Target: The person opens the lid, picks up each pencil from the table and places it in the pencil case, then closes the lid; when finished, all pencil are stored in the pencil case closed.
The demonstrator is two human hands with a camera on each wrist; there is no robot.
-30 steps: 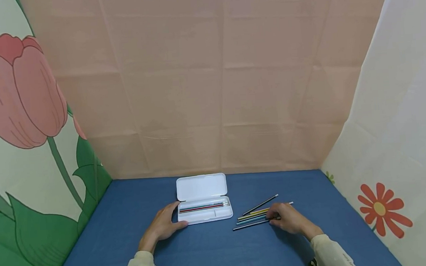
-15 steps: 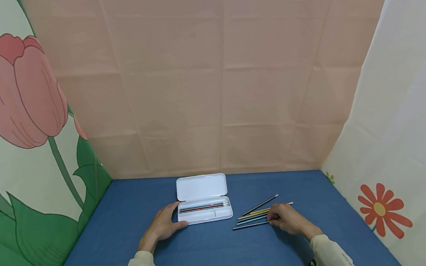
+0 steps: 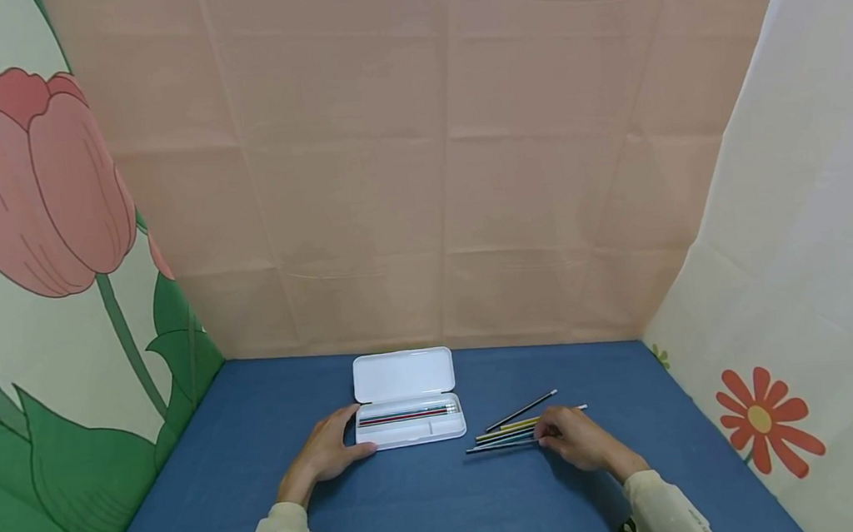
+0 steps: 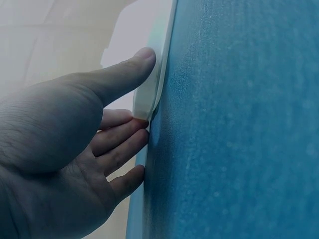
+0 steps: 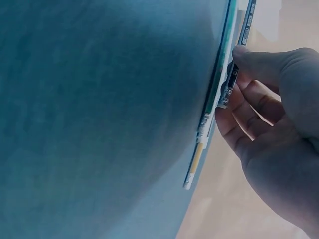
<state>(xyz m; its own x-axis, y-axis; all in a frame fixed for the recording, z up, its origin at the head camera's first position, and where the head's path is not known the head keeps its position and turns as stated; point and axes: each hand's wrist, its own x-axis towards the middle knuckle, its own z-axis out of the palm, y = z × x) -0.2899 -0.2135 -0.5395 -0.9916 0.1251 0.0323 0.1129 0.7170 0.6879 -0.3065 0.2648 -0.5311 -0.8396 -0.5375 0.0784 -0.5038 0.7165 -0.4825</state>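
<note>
A white pencil case (image 3: 410, 444) lies with its lid (image 3: 403, 374) folded back, several pencils (image 3: 402, 416) in its tray. My left hand (image 3: 324, 451) rests at the case's left end, thumb along the near edge and the other fingers extended against the end, as the left wrist view shows. To the right, my right hand (image 3: 577, 439) pinches a dark pencil (image 5: 245, 30) between thumb and fingertips. It is the nearest of a loose group; beside it lie blue-green pencils (image 5: 218, 74) and a yellow pencil (image 3: 488, 436), partly hidden by the hand.
Another dark pencil (image 3: 520, 410) lies slanted behind the group. A blue cloth (image 3: 430, 508) covers the table. Beige sheeting (image 3: 363, 221) hangs at the back, with flower-printed sheets on the left and right sides.
The dark pencil in my right hand has shifted slightly away from me, closer to the other pencils; its right end no longer shows past the fingers. My left hand and the case stay put.
</note>
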